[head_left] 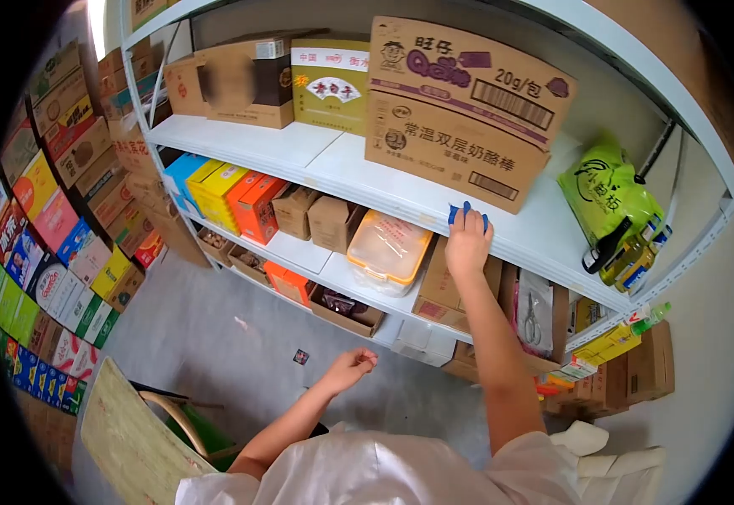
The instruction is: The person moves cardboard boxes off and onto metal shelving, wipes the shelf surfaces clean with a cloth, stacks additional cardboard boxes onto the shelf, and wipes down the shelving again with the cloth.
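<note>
My right hand (468,244) is closed on a blue cloth (453,214) at the front edge of the white upper shelf (342,172); parts of the cloth show beyond the fingers. Just behind it stands a large brown carton (468,114) with printed writing. My left hand (351,370) hangs over the grey floor, its fingers curled together, and nothing shows in them. To the right of the carton, a green plastic bag (607,189) leans near several bottles (632,257).
Cartons (249,80) and a yellow-green box (331,88) stand on the upper shelf. The lower shelf holds boxes (257,206) and a lidded plastic container (390,248). Stacked goods (55,278) line the left side. A wooden board (135,429) lies at the lower left.
</note>
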Available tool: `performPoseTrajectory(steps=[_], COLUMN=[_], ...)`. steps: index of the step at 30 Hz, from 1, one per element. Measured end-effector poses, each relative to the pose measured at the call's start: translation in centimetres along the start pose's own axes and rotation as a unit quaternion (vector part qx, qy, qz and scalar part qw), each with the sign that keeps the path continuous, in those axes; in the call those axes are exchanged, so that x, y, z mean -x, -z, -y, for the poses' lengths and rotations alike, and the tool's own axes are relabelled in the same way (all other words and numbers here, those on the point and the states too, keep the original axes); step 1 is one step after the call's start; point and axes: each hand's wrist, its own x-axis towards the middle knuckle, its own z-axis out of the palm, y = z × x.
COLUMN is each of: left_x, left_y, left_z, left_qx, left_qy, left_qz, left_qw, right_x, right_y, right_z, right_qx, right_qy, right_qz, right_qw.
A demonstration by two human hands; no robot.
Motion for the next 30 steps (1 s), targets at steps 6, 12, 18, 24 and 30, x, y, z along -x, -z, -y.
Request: performPoseTrajectory(steps=[6,12,18,24,30], left_x=[-2.5,-2.2,-1.3,0.0,1.3], left_y=[4.7,14.2,25.6,36.5,44.9], left_z=[0.7,-1.7,-1.1,0.3,1.2], left_qx=[0.032,0.029,0.055,0.079,0.095], left_qy=[-0.012,-0.026,-0.016,-0.010,-0.041], left_qz=[0.026,-0.027,-0.085,-0.148,-0.171], left_qw=[0.999,0.999,0.995,0.986,0.980], right_x=[-2.2,-6.9,-11.4,-15.1,-17.8], right_y=[-1.5,-5.3,-11.5,-14.5,-17.3], right_z=[5.4,16.5,28.5,39.8,48.8], right_qx=[-0.033,-0.077,-0.081,-0.078,-0.103], right_qy=[0.017,0.048,0.098,0.109,0.097], right_qz=[-0.002,0.024,-0.005,-0.010,-0.004], right_qw=[0.999,0.996,0.992,0.991,0.990])
